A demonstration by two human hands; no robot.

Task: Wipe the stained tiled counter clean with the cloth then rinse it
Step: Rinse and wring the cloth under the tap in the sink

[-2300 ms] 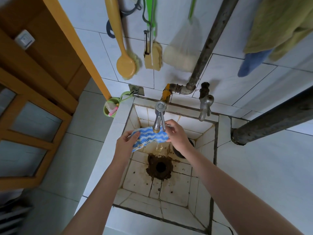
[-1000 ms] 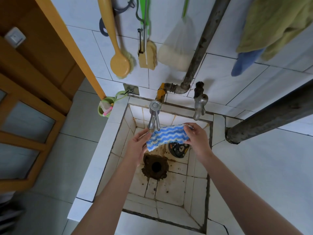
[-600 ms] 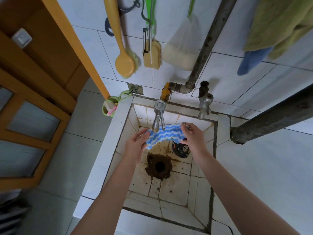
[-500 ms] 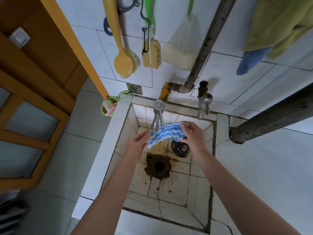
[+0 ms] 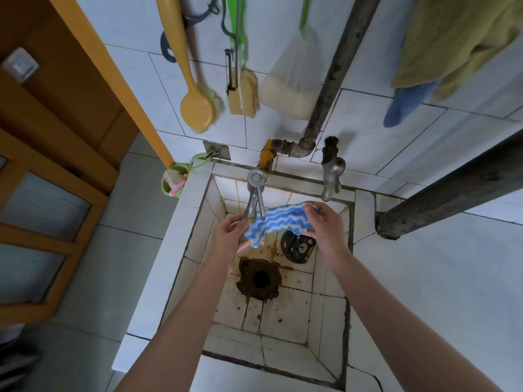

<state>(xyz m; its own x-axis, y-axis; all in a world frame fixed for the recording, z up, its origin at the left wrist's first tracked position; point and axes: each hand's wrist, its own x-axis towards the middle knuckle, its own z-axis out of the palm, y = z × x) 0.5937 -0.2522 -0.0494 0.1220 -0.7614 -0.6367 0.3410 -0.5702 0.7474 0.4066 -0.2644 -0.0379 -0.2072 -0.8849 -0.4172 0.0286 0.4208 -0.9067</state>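
The white tiled counter (image 5: 441, 292) is spreading across the right side, with a stained tiled sink basin (image 5: 283, 315) sinking into it at its left end. A thick dark pipe (image 5: 452, 196) is slanting over the counter's back edge, and an olive towel (image 5: 458, 38) is hanging on the wall above the back right corner.

Both forearms are reaching in over the basin's front edge. The left hand (image 5: 227, 241) is pinching the lower left end of the blue-and-white striped cloth (image 5: 278, 220) between curled fingers and thumb. The right hand (image 5: 328, 224) is gripping the cloth's right end, fingers curled round it. The cloth is hanging stretched between the two hands, in the air over the back half of the basin, with its left part lying just under the spout of the lever tap (image 5: 254, 198). Whether water is running cannot be told.

A second, older tap (image 5: 331, 176) is jutting out at the basin's back right corner. A rusty drain (image 5: 260, 278) is sitting in the middle of the basin floor, and a round black stopper (image 5: 297, 246) is lying just beside it, toward the back right, below the cloth.
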